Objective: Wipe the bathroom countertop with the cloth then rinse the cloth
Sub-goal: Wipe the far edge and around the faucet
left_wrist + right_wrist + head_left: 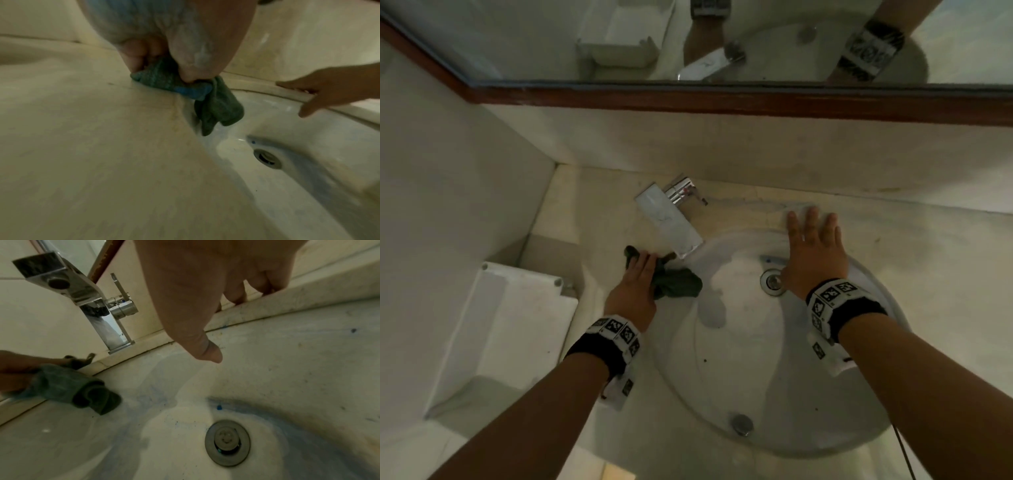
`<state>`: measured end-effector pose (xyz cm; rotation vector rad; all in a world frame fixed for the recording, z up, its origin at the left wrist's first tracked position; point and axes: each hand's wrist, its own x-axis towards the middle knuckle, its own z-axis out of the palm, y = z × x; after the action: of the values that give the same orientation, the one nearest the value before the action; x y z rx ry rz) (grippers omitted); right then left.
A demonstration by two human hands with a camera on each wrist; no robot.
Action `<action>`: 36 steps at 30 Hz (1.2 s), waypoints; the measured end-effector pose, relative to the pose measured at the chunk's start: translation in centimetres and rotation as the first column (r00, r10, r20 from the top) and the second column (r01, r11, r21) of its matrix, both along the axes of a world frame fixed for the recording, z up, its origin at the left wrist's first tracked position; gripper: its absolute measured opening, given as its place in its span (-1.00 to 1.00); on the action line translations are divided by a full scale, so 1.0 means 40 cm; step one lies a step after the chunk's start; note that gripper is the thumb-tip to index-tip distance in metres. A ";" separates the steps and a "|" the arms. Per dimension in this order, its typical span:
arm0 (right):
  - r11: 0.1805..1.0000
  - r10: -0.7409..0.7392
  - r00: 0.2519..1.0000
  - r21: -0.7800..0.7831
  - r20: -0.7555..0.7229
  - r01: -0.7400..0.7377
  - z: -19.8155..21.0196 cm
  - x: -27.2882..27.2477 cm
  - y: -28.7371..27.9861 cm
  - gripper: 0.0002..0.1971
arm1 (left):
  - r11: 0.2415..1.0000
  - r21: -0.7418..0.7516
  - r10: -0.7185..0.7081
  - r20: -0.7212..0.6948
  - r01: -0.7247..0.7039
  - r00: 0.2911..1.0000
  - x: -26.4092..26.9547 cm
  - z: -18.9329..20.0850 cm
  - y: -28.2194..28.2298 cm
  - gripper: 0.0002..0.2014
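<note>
Left grip (635, 287) bunches one cloth (678, 282)

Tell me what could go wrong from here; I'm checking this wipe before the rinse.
1. The green cloth is bunched under the left hand, with one end hanging into the basin. It may wipe only a narrow strip of countertop.
2. The chrome faucet stands just behind that hand; a forward stroke could knock knuckles on it.
3. The right hand lies flat on the rim; it could slip if wet.
</note>
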<state>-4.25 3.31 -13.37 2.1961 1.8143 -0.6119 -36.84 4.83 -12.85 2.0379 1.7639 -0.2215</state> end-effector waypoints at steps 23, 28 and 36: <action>0.964 0.266 0.897 0.111 -0.354 -0.242 0.132 -0.511 -0.182 -0.32 | 0.998 -0.038 0.047 0.122 -0.043 0.991 -0.116 0.020 -0.005 -0.34; 0.920 0.392 0.886 0.116 -0.248 -0.374 0.092 -0.593 -0.123 -0.29 | 0.999 -0.031 -0.041 -0.081 0.039 0.996 -0.189 -0.009 -0.205 -0.34; 0.897 0.433 0.886 -0.015 -0.166 -0.442 0.047 -0.704 0.078 -0.40 | 0.979 -0.180 -0.116 -0.115 0.094 0.987 -0.260 0.024 -0.302 -0.27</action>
<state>-32.43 6.44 -11.50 1.6522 2.2488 -0.7350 -47.25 -7.27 -11.89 2.0299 1.6453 -0.5276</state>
